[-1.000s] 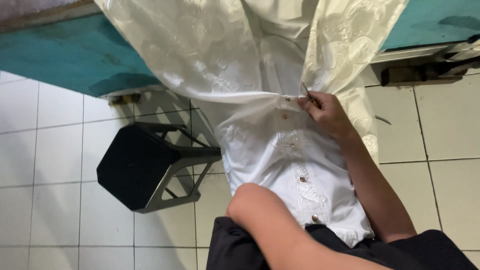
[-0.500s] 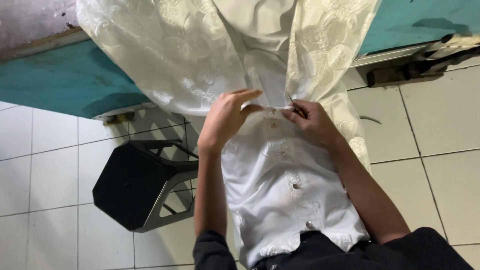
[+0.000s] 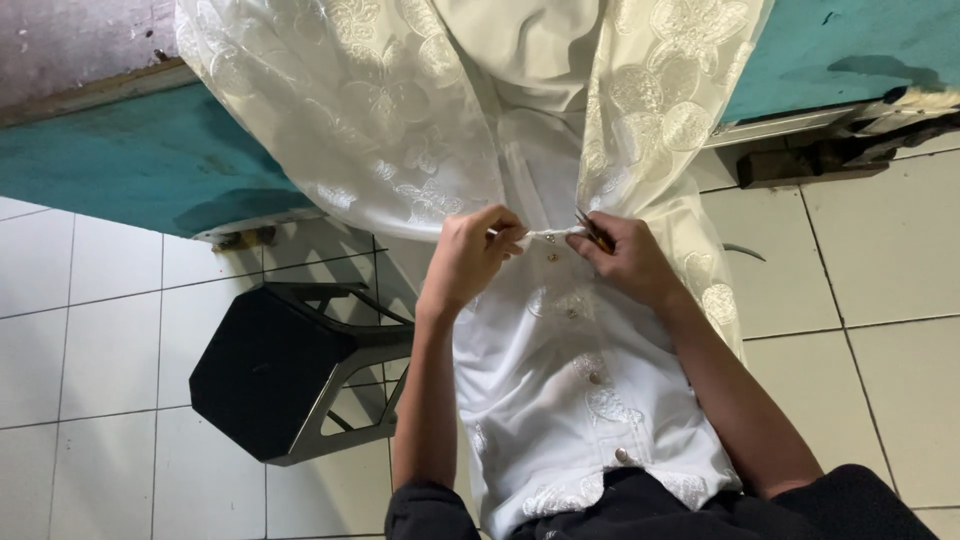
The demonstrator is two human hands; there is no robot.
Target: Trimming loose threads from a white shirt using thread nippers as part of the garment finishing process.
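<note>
Head view: both hands [image 3: 475, 255] [image 3: 625, 260] pinch embroidered white cloth [image 3: 560, 390].

White embroidered buttoned garment [image 3: 560, 400] hangs from table to lap.

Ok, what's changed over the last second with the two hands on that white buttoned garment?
The left hand came up from near the lap to the white embroidered garment and now pinches its placket edge, just across from the right hand. The right hand stayed at the same spot on the placket, still holding a thin tool. The black plastic stool and the teal table have not moved.
</note>
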